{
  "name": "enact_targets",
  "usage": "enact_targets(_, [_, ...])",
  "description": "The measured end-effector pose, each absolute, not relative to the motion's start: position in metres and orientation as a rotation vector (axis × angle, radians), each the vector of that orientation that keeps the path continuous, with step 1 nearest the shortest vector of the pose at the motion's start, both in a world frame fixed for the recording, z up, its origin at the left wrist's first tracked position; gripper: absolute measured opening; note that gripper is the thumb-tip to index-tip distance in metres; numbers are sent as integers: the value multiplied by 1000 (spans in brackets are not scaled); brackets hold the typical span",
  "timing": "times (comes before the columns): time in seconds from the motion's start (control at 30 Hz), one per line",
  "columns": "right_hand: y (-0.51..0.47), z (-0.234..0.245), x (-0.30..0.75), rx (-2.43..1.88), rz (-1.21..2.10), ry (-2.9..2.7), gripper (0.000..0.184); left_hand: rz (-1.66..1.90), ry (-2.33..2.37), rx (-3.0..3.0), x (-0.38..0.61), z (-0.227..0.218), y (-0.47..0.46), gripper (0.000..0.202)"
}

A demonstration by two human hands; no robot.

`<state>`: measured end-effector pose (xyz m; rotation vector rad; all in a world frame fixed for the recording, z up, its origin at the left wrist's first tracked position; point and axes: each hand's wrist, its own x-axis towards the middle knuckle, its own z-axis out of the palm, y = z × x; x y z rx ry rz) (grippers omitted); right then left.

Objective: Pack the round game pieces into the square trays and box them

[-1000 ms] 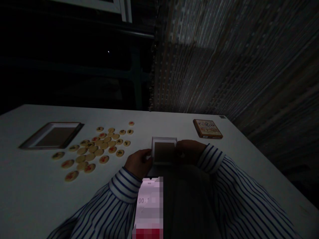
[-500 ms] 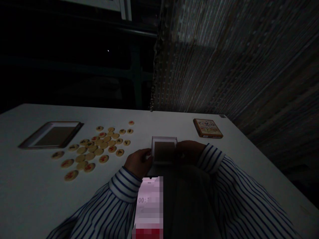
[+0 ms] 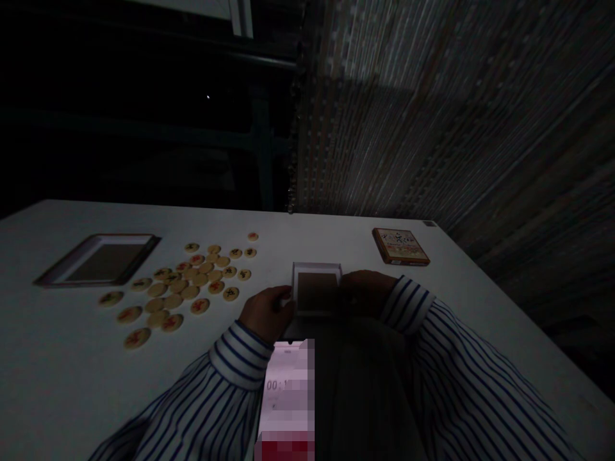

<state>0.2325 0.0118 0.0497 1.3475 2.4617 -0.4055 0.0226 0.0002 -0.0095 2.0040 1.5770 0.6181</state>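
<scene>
Directly before me, a small shallow open box (image 3: 317, 292) with white walls and a brown bottom sits between my hands. Closed around its left edge is my left hand (image 3: 266, 314), thumb and fingers at the wall. My right hand (image 3: 368, 292) grips the opposite edge, its fingertips lost in shadow. Left of the box, round wooden Chinese chess pieces (image 3: 200, 279) lie scattered, some showing red or black characters, others plain side up.
On the white table (image 3: 72, 358), a larger shallow open box (image 3: 106, 261) lies at far left. A flat printed box (image 3: 401, 246) lies at back right. A lit phone (image 3: 283, 403) is near my left forearm. Beaded string curtains (image 3: 384, 141) hang beyond the table.
</scene>
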Motion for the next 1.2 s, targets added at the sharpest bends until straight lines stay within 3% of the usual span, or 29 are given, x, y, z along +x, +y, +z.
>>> enact_targets(1.2, [12, 51, 232, 1308, -393, 2447, 30, 587, 1571, 2018, 22, -8, 0, 34])
